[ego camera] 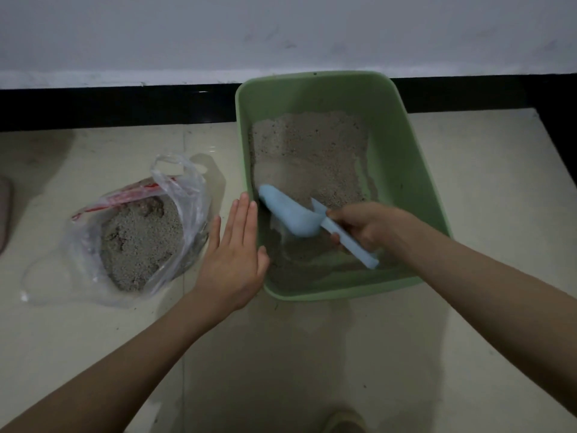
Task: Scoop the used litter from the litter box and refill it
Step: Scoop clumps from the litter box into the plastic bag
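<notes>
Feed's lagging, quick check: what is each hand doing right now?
Left hand: open, fingers straight, flat against the box wall's outside.
Right hand: closed round the scoop handle, scoop down in the litter.

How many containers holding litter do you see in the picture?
2: the green litter box by the wall, and the clear plastic bag on the floor to its left. Others outside the view cannot be excluded.

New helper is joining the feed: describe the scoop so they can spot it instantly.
Find the green litter box against the black baseboard. Inside its near left corner, the right hand grips the scoop by its handle. It is the only pale blue item, over grey litter.
</notes>
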### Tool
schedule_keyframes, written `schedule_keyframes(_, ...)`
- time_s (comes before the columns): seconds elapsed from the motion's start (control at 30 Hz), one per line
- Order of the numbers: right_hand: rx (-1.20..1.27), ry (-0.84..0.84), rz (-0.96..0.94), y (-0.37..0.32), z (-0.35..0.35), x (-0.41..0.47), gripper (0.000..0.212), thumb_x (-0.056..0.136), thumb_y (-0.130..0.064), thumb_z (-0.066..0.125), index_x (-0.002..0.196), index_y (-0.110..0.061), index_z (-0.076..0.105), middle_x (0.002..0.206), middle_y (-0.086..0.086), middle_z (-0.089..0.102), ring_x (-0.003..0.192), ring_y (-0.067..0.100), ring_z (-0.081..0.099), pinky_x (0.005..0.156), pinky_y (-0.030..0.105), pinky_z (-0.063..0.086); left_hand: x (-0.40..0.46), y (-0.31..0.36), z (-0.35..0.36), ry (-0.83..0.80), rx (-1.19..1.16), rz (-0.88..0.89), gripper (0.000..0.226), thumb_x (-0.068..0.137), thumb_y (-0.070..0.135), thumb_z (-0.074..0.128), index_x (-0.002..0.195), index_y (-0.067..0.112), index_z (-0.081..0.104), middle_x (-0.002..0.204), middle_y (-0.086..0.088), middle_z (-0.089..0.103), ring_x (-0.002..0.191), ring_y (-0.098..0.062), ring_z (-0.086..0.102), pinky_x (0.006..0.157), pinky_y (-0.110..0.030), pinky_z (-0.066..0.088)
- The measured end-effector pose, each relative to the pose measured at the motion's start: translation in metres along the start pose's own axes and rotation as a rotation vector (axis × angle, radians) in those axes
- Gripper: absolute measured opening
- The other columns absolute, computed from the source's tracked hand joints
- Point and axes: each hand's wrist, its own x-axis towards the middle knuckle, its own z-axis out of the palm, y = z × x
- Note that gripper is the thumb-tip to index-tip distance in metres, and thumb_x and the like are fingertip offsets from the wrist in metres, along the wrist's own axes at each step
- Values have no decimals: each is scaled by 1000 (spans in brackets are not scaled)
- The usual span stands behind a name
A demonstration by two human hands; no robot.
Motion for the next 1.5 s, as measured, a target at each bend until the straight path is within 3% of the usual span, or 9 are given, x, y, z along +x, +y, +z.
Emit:
schedule_keyframes(0.23, 123, -145, -52, -57, 20, 19, 15, 102, -14, 34, 97, -4, 44, 72, 6, 42, 50, 11, 38, 50, 23, 33, -2, -2, 1, 8, 36, 2, 69, 84, 31, 25, 145, 1, 14, 154, -17, 15, 142, -27, 17, 111, -51, 16)
schedule_keyframes(0.4, 322, -209, -116, -65, 21, 32, 17, 99, -20, 42, 88, -9, 47, 72, 6, 45, 32, 9, 40, 38, 13, 34, -2, -3, 1, 12, 39, -1, 68, 84, 30, 24, 145, 3, 12, 154, -15, 14, 141, -28, 17, 110, -52, 13)
schedule_keyframes(0.57, 579, -336, -142, -51, 9, 32, 30, 91, -33, 55, 94, -5, 45, 50, 6, 52, 30, 5, 37, 32, 12, 33, -1, -3, 0, 1, 38, -11, 69, 84, 30, 26, 145, 3, 12, 154, -13, 11, 142, -26, 17, 111, -50, 14)
schedule_keyframes(0.73, 769, -320, -153, -35, -11, 15, 28, 96, -28, 48, 98, 0, 46, 40, 1, 47, 26, 3, 32, 31, 11, 23, 0, -3, -1, -5, 45, -10, 68, 82, 29, 27, 144, 2, 15, 154, -15, 15, 141, -27, 21, 110, -51, 17)
schedule_keyframes(0.93, 138, -18, -311, -11, -39, -11, 29, 95, -28, 50, 84, -2, 52, 47, -1, 48, 29, 2, 37, 31, 14, 31, 0, -4, -1, -10, 82, -6, 69, 82, 30, 28, 144, 1, 17, 153, -14, 15, 141, -25, 19, 111, -49, 16)
schedule_keyframes(1.07, -479, 219, -421, 2, -45, -42, 37, 91, -32, 56, 67, -4, 54, 58, 9, 48, 45, 14, 42, 50, 26, 36, 2, -4, -4, -18, 69, 11, 69, 84, 32, 28, 144, 1, 18, 153, -14, 16, 142, -24, 16, 112, -49, 15)
schedule_keyframes(1.2, -909, 319, -492, 7, -38, -57, 46, 92, -35, 53, 56, -11, 38, 57, 6, 42, 52, 17, 42, 51, 28, 32, 4, -3, -8, -61, 32, 8, 72, 85, 39, 17, 147, 5, 6, 153, -5, -7, 143, -17, -3, 115, -45, 2)
schedule_keyframes(1.37, -1169, 330, -419, 5, -40, -64, 40, 90, -37, 55, 63, -12, 41, 61, 1, 42, 52, 13, 41, 45, 24, 29, 22, -6, -16, -120, 43, -36, 76, 79, 46, -4, 145, 10, -15, 145, 1, -30, 139, -14, -22, 112, -39, -12)
schedule_keyframes(1.5, -1216, 452, -420, -2, -52, -65, 30, 89, -38, 58, 87, -8, 55, 72, 5, 51, 66, 20, 51, 53, 27, 39, 38, -5, -18, -152, -41, -122, 66, 92, 38, 11, 144, 11, -19, 150, -2, -28, 140, -16, -22, 115, -41, -8)
